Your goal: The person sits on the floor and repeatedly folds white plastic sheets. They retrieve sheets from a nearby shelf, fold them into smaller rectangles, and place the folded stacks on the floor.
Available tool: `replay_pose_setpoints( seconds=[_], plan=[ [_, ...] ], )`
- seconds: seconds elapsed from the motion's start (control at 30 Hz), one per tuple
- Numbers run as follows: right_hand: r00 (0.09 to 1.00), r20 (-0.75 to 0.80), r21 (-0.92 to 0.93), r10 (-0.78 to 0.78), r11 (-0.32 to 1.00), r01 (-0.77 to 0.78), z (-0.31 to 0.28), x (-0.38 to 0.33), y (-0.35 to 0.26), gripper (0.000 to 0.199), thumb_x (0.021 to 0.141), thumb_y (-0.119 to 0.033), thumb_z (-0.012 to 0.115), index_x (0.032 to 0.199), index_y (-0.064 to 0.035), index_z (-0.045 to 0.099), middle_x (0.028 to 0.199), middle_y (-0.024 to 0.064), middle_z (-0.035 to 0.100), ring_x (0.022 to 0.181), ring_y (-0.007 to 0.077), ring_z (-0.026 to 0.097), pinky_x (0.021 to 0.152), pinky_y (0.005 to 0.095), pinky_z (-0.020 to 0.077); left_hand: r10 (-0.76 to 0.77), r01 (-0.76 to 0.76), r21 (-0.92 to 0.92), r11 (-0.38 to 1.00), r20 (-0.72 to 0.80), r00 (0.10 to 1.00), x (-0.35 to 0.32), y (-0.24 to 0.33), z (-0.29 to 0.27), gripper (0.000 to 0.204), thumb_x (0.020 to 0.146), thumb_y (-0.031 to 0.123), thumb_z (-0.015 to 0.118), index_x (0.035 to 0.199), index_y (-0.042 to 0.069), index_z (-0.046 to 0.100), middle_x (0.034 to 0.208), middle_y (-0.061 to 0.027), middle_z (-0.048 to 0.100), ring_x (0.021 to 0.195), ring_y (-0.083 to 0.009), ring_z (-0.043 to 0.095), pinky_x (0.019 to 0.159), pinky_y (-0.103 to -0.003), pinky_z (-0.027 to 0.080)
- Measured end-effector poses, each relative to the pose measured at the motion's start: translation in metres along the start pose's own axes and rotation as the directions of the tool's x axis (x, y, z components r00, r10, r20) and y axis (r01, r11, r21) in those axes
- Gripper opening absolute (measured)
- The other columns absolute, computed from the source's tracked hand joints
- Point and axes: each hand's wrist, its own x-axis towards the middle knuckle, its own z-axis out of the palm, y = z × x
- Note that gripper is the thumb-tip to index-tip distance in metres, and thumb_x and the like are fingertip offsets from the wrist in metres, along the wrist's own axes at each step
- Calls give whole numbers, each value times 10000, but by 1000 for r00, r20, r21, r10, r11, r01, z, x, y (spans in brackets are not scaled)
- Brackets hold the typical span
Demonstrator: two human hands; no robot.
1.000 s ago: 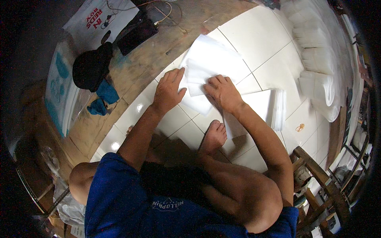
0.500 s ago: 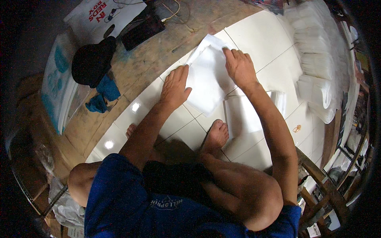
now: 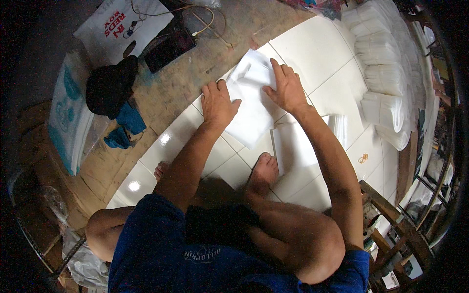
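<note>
White, thin, smooth sheet material [image 3: 251, 115], roughly oblong: lies on the floor tiles between the two hands, its long axis slanting, a folded flap near the far end, faintly sheened.

Left hand [image 3: 219, 105]: at the sheet's left edge, palm down, fingers extended and slightly parted, thumb pointing inward; nothing seen enclosed.

Right hand [image 3: 287, 90]: at the opposite edge, beside the flap, fingers reaching forward, thumb spread well apart from them; whether the fingertips press the sheet cannot be told.

White stack [image 3: 295, 144], flat, layered, partly behind the right forearm; near the bare right foot [image 3: 264, 171].

Tiles [image 3: 337, 58]: glazed, cream, square, dark joints.

Bundles [image 3: 383, 80]: translucent white plastic, folded, rounded ends, in a row at right.

Bands [image 3: 363, 158]: orange, thin, looped, in a small tangle.

Board [image 3: 181, 85]: brown wood, stained, worn; bearing a black cap [image 3: 110, 88], soft and domed, crumpled blue cloth [image 3: 128, 122], and a dark rectangular device [image 3: 170, 50] with a pale cable [image 3: 209, 24].
</note>
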Motion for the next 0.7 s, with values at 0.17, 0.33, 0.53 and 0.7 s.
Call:
replay_pose_setpoints(
  seconds=[0.17, 0.33, 0.53, 0.7],
  plan=[
    [984, -177, 149, 15, 989, 12, -10, -7, -10, 777, 763, -257, 771, 1403, -56, 381, 1224, 178, 526, 1130, 320, 527, 950, 460, 444, -79, 79, -10, 997, 31, 996, 3, 5, 7, 639, 691, 289, 813, 1101, -51, 461, 1091, -256, 485, 1073, -413, 463, 937, -486, 402],
    [982, 7, 24, 188, 982, -188, -2, 2, 1, 691, 764, -265, 754, 1333, -52, 425, 1201, 193, 548, 1109, 346, 552, 930, 476, 453, -179, 205, -170, 964, 156, 971, 8, 13, 5, 629, 701, 251, 800, 1108, -61, 437, 1071, -269, 522, 1036, -462, 543, 888, -489, 475],
    [990, -63, 154, 126, 981, -115, -2, -3, 8, 598, 767, -231, 732, 1272, -55, 465, 1087, 182, 598, 1037, 349, 582, 873, 468, 475, -196, 273, -253, 928, 290, 937, 19, -2, -3, 465, 751, 221, 681, 1115, -30, 535, 1014, -281, 652, 984, -405, 643, 893, -449, 497],
    [991, -76, 164, 110, 982, -96, -6, 3, 8, 621, 751, -236, 740, 1278, -53, 466, 1134, 201, 579, 1057, 357, 572, 872, 478, 470, -89, 394, -488, 779, 535, 840, 22, -8, -3, 444, 813, 201, 577, 1172, -60, 581, 1085, -228, 656, 942, -322, 655, 851, -403, 496]
  ],
)
